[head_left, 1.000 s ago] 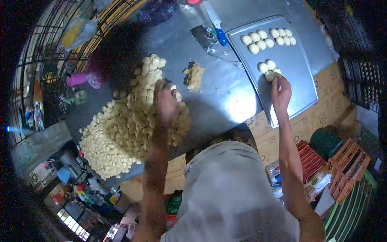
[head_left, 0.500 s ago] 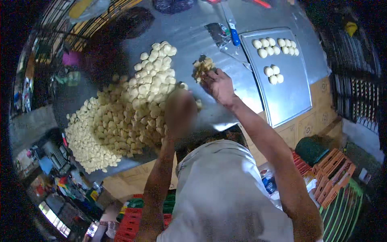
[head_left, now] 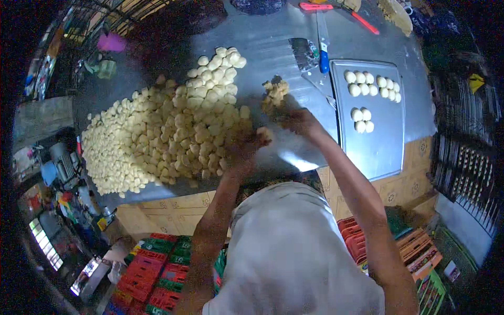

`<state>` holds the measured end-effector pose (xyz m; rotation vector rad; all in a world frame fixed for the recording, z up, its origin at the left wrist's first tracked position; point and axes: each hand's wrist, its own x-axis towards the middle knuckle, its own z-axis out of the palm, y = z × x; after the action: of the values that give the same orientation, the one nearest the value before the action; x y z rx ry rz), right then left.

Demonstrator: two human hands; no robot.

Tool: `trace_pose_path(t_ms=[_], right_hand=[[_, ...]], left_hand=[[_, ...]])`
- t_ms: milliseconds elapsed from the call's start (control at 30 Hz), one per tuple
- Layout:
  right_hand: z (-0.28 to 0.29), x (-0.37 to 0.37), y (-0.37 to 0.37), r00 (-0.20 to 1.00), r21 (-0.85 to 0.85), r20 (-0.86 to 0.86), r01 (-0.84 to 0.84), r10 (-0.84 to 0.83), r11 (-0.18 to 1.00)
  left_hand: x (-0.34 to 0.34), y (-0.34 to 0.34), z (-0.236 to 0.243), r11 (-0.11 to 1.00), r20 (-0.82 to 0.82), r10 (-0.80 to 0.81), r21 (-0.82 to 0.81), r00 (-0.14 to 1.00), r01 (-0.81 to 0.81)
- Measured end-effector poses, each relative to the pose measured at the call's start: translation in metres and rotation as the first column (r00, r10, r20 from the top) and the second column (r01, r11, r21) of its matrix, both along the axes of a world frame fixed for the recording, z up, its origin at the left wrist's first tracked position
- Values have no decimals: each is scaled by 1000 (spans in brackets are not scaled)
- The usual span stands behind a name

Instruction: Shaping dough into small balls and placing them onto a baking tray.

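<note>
A large heap of pale dough pieces [head_left: 178,126] covers the left and middle of the metal table. At the heap's right edge, my left hand [head_left: 242,149] is closed, with a small pale lump that looks like dough [head_left: 264,136] at its fingertips. My right hand [head_left: 302,124] hovers to its right, just on the near side of a small crumbly yellowish-brown pile [head_left: 275,94]. The right fingers are dark and blurred, so whether they hold anything is hidden.
A metal tray [head_left: 370,149] on the right bears several white dough balls [head_left: 360,84] in groups. Left of it lie a blue-handled knife [head_left: 324,60], a dark flat scraper [head_left: 303,54] and a fork [head_left: 323,92]. Red crates [head_left: 142,275] stand below the table.
My right hand has drawn back from the crumbly pile toward my body. My left hand has turned, and the pale lump now shows at its fingertips. The whole view has shifted slightly.
</note>
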<state>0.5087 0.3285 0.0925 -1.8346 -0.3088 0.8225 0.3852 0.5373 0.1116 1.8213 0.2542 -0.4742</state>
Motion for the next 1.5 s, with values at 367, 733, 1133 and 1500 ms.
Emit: trace_pose_path(t_ms=[367,733,1133,1500], right_hand=[[22,-71,29,623,-13,754,331,-208,944],[47,-79,20,932,-121,14,361,-362,925],[39,-79,-4,897,30,422,127,-128,991],[0,-96,-31,962,172,101,236,-255,956]], left_hand=[[32,-33,-12,998,21,-38,-57,999,39],[16,13,-15,980,53,-90,-170,995,98],[22,-24,24,895,-341,166,-343,925,-287],[7,-45,-18,943,240,-286,244,928,227]])
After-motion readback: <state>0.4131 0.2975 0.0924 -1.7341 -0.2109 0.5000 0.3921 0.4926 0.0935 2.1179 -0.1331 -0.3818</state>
